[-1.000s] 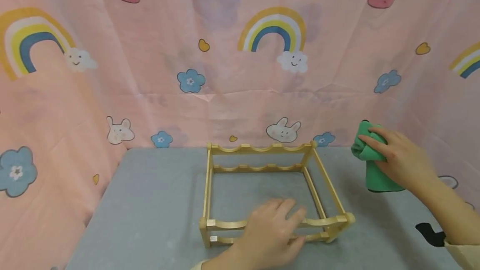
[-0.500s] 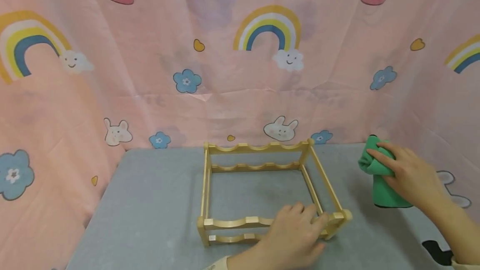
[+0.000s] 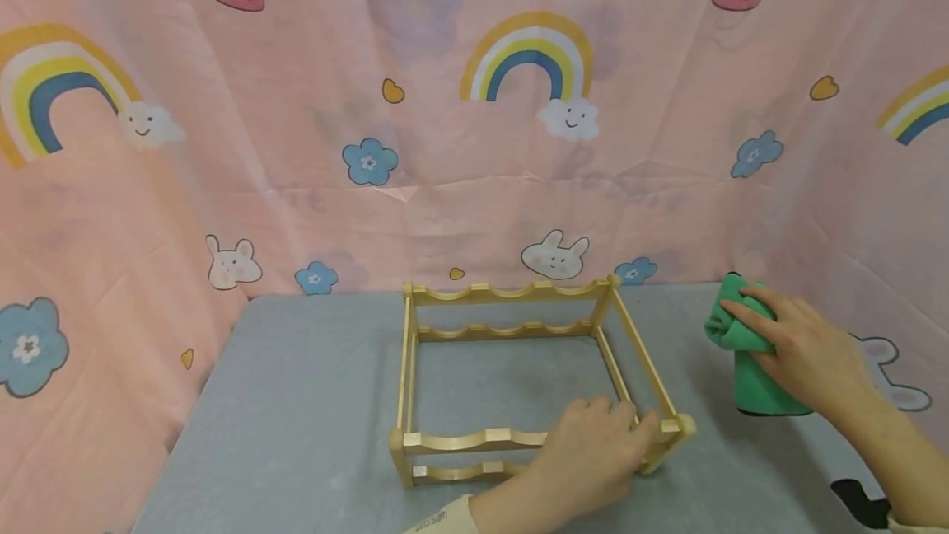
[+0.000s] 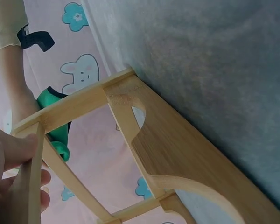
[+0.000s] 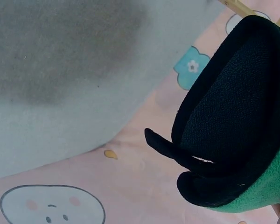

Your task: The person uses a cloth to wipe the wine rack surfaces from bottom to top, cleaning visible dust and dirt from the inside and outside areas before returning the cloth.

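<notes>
A light wooden wine rack [image 3: 448, 442] with scalloped rails stands on the grey-covered table in the head view. Near its right front corner, my left hand [image 3: 589, 460] grips the upper front rail. In the left wrist view, the thumb of that hand [image 4: 11, 156] lies on one side of the rail, with fingertips on the other. My right hand [image 3: 815, 353] holds a folded green cloth [image 3: 771, 386] in the air to the right of the rack. Dark edging and a dark inner side of the cloth [image 5: 233, 102] show in the right wrist view.
The grey table [image 3: 296, 402] extends to the left of the rack. Behind it and on both sides hangs a pink curtain [image 3: 460, 213] printed with rainbows, rabbits and flowers. A black strap-like piece [image 3: 860, 501] is by the right forearm.
My left hand has slid rightward along the front rail toward the rack's right corner. My right hand, with the cloth, has come down slightly. The rack stays in place.
</notes>
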{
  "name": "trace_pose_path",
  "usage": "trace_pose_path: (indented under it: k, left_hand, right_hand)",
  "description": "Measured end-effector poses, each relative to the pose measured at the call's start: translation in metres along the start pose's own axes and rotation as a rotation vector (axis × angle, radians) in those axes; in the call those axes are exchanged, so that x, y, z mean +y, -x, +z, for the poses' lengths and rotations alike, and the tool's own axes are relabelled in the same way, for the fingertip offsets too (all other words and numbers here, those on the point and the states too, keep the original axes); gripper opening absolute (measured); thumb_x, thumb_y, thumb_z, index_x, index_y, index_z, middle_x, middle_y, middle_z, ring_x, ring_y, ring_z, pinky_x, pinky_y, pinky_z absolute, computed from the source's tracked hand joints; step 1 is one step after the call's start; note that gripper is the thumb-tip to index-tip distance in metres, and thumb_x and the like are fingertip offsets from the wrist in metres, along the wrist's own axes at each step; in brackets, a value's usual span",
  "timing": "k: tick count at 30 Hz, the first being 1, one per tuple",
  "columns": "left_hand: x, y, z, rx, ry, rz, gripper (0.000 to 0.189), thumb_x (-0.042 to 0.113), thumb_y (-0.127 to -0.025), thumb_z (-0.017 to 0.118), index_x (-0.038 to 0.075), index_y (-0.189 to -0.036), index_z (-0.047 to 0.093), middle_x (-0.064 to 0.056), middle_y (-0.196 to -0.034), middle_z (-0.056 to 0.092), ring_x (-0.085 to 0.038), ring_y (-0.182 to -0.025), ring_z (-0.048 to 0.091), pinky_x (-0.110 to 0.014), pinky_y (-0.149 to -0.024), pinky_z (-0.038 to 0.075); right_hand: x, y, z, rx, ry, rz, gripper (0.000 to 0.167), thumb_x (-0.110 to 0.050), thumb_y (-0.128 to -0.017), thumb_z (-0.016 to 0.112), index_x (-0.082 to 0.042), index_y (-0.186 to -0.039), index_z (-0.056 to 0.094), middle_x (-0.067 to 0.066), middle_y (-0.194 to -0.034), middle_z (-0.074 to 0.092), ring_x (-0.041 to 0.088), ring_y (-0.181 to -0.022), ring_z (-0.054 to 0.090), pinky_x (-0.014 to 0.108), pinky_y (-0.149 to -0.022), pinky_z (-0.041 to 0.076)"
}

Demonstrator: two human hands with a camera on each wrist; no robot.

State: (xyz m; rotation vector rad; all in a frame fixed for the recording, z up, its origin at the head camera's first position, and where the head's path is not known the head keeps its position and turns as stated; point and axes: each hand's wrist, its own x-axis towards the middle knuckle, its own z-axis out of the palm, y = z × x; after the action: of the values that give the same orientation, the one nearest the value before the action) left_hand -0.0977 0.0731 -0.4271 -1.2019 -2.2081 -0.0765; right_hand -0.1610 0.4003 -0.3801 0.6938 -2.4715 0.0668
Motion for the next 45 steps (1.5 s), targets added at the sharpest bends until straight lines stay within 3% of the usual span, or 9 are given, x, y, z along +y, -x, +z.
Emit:
trace_pose_path:
  k: [6, 14, 19, 26, 29, 32, 33, 35, 45]
  left_hand:
    - [0.004, -0.002, 0.001, 0.041, -0.093, 0.042, 0.019, 0.022, -0.101, 0.059, 0.022, -0.113, 0.074, 0.012, -0.077, 0.064, -0.003, -0.056, 0.046, -0.019, -0.046, 0.026]
    - [0.008, -0.004, -0.001, 0.173, -0.155, 0.033, 0.037, 0.016, -0.111, 0.037, 0.026, -0.083, 0.058, 0.013, -0.060, 0.039, -0.004, -0.051, 0.022, -0.019, -0.044, 0.014]
    - [0.009, 0.000, -0.009, 0.170, -0.141, 0.039, 0.042, 0.014, -0.113, 0.031, 0.026, -0.080, 0.054, 0.012, -0.059, 0.036, -0.005, -0.051, 0.017, -0.020, -0.045, 0.013]
    - [0.003, 0.009, -0.022, 0.099, -0.087, 0.058, 0.025, 0.022, -0.111, 0.045, 0.026, -0.099, 0.066, 0.016, -0.069, 0.054, -0.001, -0.053, 0.036, -0.020, -0.048, 0.015]
    - [-0.002, 0.014, -0.031, 0.116, -0.080, 0.078, 0.023, 0.022, -0.110, 0.047, 0.026, -0.097, 0.065, 0.015, -0.064, 0.045, -0.002, -0.054, 0.024, -0.020, -0.049, 0.013]
    - [-0.008, 0.020, -0.037, 0.117, -0.043, 0.106, 0.023, 0.023, -0.110, 0.049, 0.026, -0.094, 0.065, 0.014, -0.062, 0.039, -0.006, -0.057, 0.015, -0.020, -0.050, 0.011]
    - [-0.010, 0.022, -0.038, 0.106, -0.037, 0.122, 0.023, 0.023, -0.110, 0.049, 0.026, -0.093, 0.064, 0.014, -0.063, 0.039, -0.006, -0.057, 0.015, -0.020, -0.051, 0.012]
    - [-0.015, 0.028, -0.039, 0.080, -0.032, 0.161, 0.023, 0.023, -0.111, 0.049, 0.027, -0.092, 0.062, 0.014, -0.064, 0.039, -0.006, -0.058, 0.016, -0.020, -0.052, 0.014]
    - [-0.038, 0.059, -0.049, -0.009, -0.039, 0.377, 0.025, 0.026, -0.115, 0.037, 0.029, -0.102, 0.059, 0.019, -0.081, 0.055, -0.002, -0.067, 0.037, -0.020, -0.061, 0.024]
  right_hand:
    - [-0.002, 0.001, 0.000, -0.027, 0.002, 0.016, 0.088, -0.075, -0.100, 0.013, -0.016, -0.137, 0.066, 0.022, -0.136, 0.056, 0.045, -0.102, 0.059, 0.056, -0.047, 0.053]
    - [-0.002, 0.001, -0.001, -0.035, 0.001, 0.023, 0.090, -0.076, -0.099, 0.011, -0.014, -0.136, 0.066, 0.023, -0.136, 0.055, 0.046, -0.103, 0.059, 0.056, -0.047, 0.053]
    - [-0.001, 0.002, 0.001, -0.011, -0.001, 0.014, 0.088, -0.075, -0.101, 0.014, -0.013, -0.133, 0.068, 0.022, -0.134, 0.057, 0.046, -0.101, 0.060, 0.054, -0.045, 0.052]
    - [0.002, 0.004, 0.002, -0.009, -0.008, 0.022, 0.089, -0.074, -0.100, 0.012, -0.013, -0.134, 0.068, 0.021, -0.135, 0.057, 0.044, -0.105, 0.058, 0.059, -0.049, 0.053]
    - [0.002, 0.005, 0.002, -0.020, 0.004, 0.032, 0.046, -0.048, -0.106, 0.059, -0.012, -0.134, 0.067, 0.022, -0.136, 0.055, 0.045, -0.105, 0.058, 0.061, -0.052, 0.054]
    - [0.003, 0.007, 0.002, -0.033, 0.022, 0.040, 0.065, -0.004, -0.076, 0.088, -0.012, -0.136, 0.066, 0.022, -0.137, 0.054, 0.045, -0.106, 0.057, 0.059, -0.051, 0.054]
    - [0.003, 0.008, 0.002, -0.037, 0.025, 0.042, 0.080, 0.007, -0.062, 0.088, -0.012, -0.137, 0.065, 0.022, -0.137, 0.054, 0.045, -0.107, 0.057, 0.059, -0.051, 0.054]
    - [0.004, 0.009, 0.002, -0.031, 0.029, 0.041, 0.082, 0.007, -0.060, 0.089, -0.012, -0.137, 0.065, 0.023, -0.137, 0.054, 0.045, -0.107, 0.057, 0.058, -0.050, 0.054]
    - [0.010, 0.014, 0.001, -0.052, 0.057, 0.080, 0.085, 0.006, -0.063, 0.088, -0.013, -0.142, 0.062, 0.025, -0.138, 0.053, 0.048, -0.107, 0.057, 0.064, -0.061, 0.055]
